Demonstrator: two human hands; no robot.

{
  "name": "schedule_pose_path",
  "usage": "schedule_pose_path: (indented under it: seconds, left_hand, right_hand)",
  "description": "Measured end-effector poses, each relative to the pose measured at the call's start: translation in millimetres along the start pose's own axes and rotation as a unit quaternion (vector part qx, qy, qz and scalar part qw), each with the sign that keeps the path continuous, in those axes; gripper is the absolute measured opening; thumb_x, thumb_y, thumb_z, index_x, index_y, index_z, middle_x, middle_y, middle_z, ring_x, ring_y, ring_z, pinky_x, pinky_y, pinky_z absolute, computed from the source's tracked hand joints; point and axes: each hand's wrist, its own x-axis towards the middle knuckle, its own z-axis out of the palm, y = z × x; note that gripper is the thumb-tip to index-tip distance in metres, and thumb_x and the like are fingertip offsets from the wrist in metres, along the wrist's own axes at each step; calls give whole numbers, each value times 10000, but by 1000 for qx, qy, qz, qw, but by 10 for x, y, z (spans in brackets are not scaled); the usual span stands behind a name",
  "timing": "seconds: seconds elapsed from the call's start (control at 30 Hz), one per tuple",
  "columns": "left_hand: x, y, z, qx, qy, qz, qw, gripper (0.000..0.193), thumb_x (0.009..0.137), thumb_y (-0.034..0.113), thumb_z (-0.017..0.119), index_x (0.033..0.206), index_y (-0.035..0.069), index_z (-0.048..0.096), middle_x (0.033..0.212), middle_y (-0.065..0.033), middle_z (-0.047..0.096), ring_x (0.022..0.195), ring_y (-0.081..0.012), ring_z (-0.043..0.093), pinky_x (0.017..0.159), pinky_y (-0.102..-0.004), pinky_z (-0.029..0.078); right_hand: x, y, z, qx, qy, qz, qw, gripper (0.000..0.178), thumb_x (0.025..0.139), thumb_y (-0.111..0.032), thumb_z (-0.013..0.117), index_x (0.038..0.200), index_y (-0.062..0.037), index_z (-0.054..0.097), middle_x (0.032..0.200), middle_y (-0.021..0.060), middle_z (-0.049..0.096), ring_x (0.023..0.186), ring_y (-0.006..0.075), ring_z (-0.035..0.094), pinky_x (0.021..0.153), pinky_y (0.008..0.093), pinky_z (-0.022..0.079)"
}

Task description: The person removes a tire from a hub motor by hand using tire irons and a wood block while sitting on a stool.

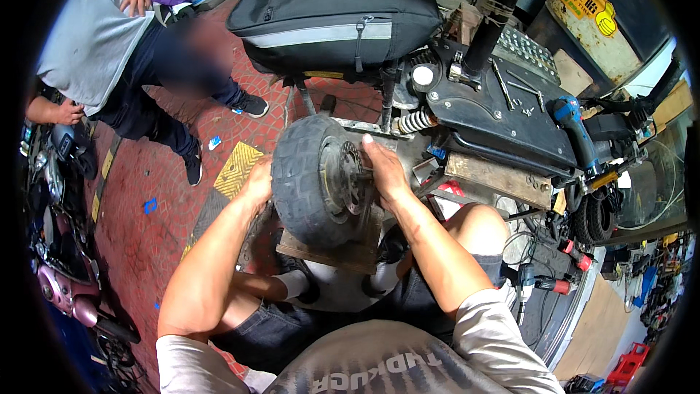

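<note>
A thick knobby scooter wheel (297, 175) stands upright between my knees, above a wooden block (321, 253). My left hand (257, 184) grips its left side, with the fingertips hidden behind the tyre. On the right side, my right hand (384, 168) holds the wheel near the hub, thumb pointing up and the other fingers mostly hidden. A brake disc (352, 177) and a short axle stub show on the hub facing that hand. Just beyond the wheel is the scooter frame with a spring shock absorber (415, 122).
A black bag (335, 14) sits over the frame. The scooter deck (496, 113) carries wrenches (503, 84) and a blue cordless tool (574, 130). Red-and-grey power tools (550, 284) lie at right. Another person (109, 51) stands on the red floor at left, near parked motorbikes (69, 284).
</note>
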Motion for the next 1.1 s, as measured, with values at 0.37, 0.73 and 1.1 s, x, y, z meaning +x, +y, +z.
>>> schedule_pose_path:
  seconds: [0.37,0.73,1.1]
  left_hand:
    - [205,-198,126,-58,-44,61,995,489,981,347,679,1204,-86,717,1186,-192,764,1048,-245,735,911,-413,581]
    - [-461,539,-39,371,57,49,926,742,950,582,603,1102,-137,706,1048,-333,745,1015,-390,757,906,-478,549]
    - [-792,901,-123,516,206,44,831,573,1003,487,593,1100,-48,772,1119,-303,742,1069,-441,718,935,-507,533]
  right_hand:
    - [-54,-112,255,212,-51,83,972,501,1099,-442,591,1220,32,700,1150,133,773,988,229,759,900,392,611]
    - [-545,-152,576,174,-53,37,983,382,1097,-408,606,1269,-70,646,1061,34,707,991,172,663,929,335,524]
    - [-583,400,971,235,-74,57,968,609,1108,-534,495,1470,-49,568,1408,96,673,1295,241,617,1161,437,446]
